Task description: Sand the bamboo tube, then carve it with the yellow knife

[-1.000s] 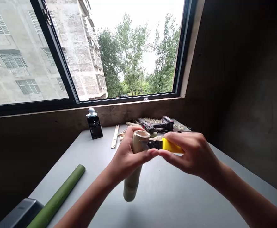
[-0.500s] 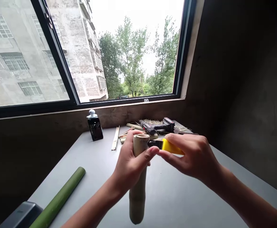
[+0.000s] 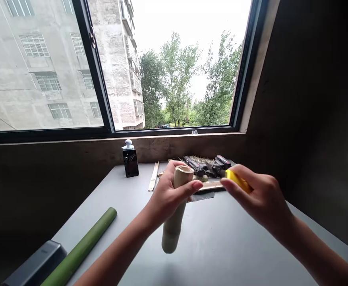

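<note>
A pale bamboo tube slants over the table, its hollow cut end uppermost. My left hand is wrapped around it just below that rim, thumb across the front. To the right, my right hand pinches a utility knife by its yellow handle. The knife's dark front end points left toward the tube but stays apart from it; motion blurs its tip.
A green bamboo pole lies at the left beside a grey box. Behind my hands are a cordless drill, split bamboo strips and a dark flat piece. A black bottle stands near the window wall.
The knife has come away from the tube's rim and moved right with my right hand. The tube now leans, its open top tipped more toward me. The camera view has shifted left.
</note>
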`<act>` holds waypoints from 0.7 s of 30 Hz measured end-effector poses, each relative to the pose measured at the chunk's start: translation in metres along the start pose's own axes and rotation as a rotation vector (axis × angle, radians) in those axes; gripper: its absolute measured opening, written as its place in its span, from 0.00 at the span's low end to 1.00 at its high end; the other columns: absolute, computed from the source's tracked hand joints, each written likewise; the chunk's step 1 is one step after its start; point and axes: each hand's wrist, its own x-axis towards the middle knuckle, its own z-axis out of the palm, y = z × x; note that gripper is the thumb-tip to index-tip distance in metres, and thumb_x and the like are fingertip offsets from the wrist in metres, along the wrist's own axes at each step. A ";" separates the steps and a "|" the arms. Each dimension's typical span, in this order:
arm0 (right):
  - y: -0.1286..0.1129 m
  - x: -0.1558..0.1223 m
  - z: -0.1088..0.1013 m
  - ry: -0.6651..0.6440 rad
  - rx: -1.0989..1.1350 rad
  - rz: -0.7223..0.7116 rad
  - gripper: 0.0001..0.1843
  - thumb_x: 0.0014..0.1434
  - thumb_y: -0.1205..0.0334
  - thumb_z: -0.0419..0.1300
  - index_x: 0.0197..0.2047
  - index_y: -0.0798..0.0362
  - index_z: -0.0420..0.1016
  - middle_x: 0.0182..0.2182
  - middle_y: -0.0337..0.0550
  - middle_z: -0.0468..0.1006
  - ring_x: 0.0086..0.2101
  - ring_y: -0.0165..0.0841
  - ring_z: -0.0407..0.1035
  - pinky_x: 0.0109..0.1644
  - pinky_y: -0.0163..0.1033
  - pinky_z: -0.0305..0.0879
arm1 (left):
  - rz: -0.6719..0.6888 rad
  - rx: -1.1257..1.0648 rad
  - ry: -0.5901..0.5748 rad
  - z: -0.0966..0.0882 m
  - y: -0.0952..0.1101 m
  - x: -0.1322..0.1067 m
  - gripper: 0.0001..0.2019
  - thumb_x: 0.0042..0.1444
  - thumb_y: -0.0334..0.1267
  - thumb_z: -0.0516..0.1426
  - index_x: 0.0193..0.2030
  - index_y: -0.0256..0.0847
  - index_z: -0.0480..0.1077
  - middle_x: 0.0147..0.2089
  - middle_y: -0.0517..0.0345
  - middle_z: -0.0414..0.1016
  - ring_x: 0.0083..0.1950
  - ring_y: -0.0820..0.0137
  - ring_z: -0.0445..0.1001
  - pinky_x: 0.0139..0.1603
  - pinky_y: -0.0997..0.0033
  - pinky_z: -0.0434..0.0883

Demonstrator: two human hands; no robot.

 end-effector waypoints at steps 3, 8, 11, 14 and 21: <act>-0.005 -0.004 0.003 -0.067 0.006 -0.072 0.22 0.65 0.45 0.54 0.27 0.52 0.64 0.16 0.31 0.59 0.16 0.22 0.53 0.22 0.30 0.52 | -0.020 -0.023 -0.039 -0.003 0.003 0.000 0.20 0.58 0.46 0.65 0.45 0.42 0.58 0.32 0.65 0.67 0.28 0.75 0.68 0.30 0.76 0.67; -0.009 -0.010 0.006 -0.064 0.000 -0.129 0.20 0.64 0.47 0.56 0.28 0.53 0.66 0.18 0.31 0.60 0.18 0.23 0.53 0.24 0.31 0.50 | -0.047 -0.059 -0.090 -0.004 0.003 -0.002 0.23 0.56 0.46 0.66 0.48 0.43 0.58 0.35 0.64 0.67 0.29 0.75 0.69 0.31 0.74 0.69; -0.009 -0.009 0.005 -0.046 0.005 -0.147 0.20 0.64 0.47 0.56 0.28 0.53 0.66 0.18 0.31 0.59 0.18 0.23 0.53 0.24 0.31 0.50 | -0.059 -0.072 -0.113 -0.004 0.001 -0.003 0.24 0.55 0.45 0.66 0.50 0.44 0.57 0.36 0.63 0.67 0.30 0.75 0.69 0.32 0.75 0.69; -0.010 -0.008 0.004 -0.036 0.003 -0.186 0.20 0.64 0.48 0.57 0.28 0.53 0.65 0.18 0.31 0.59 0.18 0.23 0.53 0.24 0.31 0.50 | -0.082 -0.079 -0.136 -0.003 0.001 -0.004 0.26 0.54 0.43 0.68 0.51 0.45 0.57 0.36 0.64 0.66 0.31 0.75 0.67 0.31 0.77 0.67; -0.014 -0.005 0.001 -0.025 -0.027 -0.258 0.21 0.65 0.48 0.56 0.26 0.53 0.64 0.18 0.32 0.61 0.18 0.23 0.54 0.24 0.32 0.50 | -0.101 -0.068 -0.162 0.000 0.002 -0.007 0.25 0.55 0.43 0.68 0.51 0.45 0.57 0.33 0.65 0.65 0.31 0.75 0.66 0.31 0.78 0.64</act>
